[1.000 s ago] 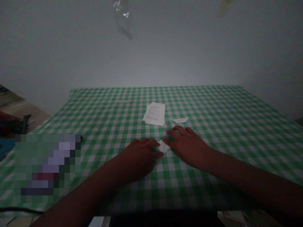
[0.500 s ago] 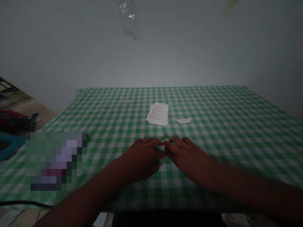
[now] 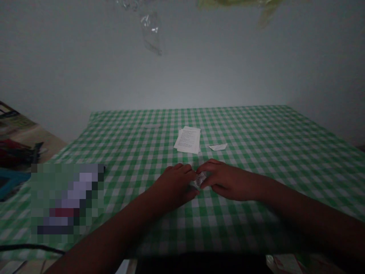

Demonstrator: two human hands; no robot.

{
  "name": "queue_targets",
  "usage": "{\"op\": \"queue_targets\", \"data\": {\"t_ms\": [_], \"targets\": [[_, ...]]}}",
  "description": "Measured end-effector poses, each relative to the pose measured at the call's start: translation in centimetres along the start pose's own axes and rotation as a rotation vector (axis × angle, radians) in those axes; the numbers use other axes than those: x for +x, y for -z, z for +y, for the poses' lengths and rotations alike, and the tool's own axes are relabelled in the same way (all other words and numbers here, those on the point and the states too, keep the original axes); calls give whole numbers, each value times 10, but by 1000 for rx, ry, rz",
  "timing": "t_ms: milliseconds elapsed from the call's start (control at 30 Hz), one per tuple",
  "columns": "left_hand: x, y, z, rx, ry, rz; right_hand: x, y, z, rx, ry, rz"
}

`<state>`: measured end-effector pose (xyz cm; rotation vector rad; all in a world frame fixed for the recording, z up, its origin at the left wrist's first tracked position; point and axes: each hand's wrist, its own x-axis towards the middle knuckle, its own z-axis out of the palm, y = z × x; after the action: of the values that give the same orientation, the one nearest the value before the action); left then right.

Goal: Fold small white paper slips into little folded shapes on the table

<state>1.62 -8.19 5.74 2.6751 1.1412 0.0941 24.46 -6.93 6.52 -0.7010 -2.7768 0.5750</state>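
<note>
A small piece of printed paper (image 3: 201,178), looking folded, is between my two hands low over the tablecloth. My left hand (image 3: 177,185) is closed on its left side, fingers bent over it and thumb toward me. From the right, my right hand (image 3: 225,180) pinches the paper between fingertips and thumb. Fingers cover part of the paper, so its full shape is hidden. Beyond my hands lies a small stack of printed sheets (image 3: 188,140). A folded paper strip (image 3: 218,147) rests to the right of that stack.
A green and white checked tablecloth (image 3: 256,129) covers the table up to the wall. A blurred-out flat object (image 3: 71,198) lies at the left, with a black cable (image 3: 31,246) near the front edge. A pale strip (image 3: 151,126) lies far back. Clear plastic (image 3: 151,32) hangs on the wall.
My right hand has turned and its fingers have lifted from lying over the paper to pinching its side. More of the paper shows now. The camera view has tilted slightly up.
</note>
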Motion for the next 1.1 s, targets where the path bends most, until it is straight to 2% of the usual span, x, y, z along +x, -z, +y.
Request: {"op": "queue_targets", "data": {"t_ms": [167,300,467,700,900,1100], "targets": [[6,-11,-2,-5,18,64,2,-6,10,-22,-87,46],[6,-15,0,1,-18,104,0,-11,6,-62,-142,65],[5,-14,3,32,-68,129,-2,-19,1,-85,-195,124],[7,-8,-1,55,-71,97,6,-34,9,-100,-177,225],[5,-4,1,-86,-38,142,9,-37,9,123,-150,345],[7,-8,-5,-193,21,165,9,-39,10,352,-306,417]]}}
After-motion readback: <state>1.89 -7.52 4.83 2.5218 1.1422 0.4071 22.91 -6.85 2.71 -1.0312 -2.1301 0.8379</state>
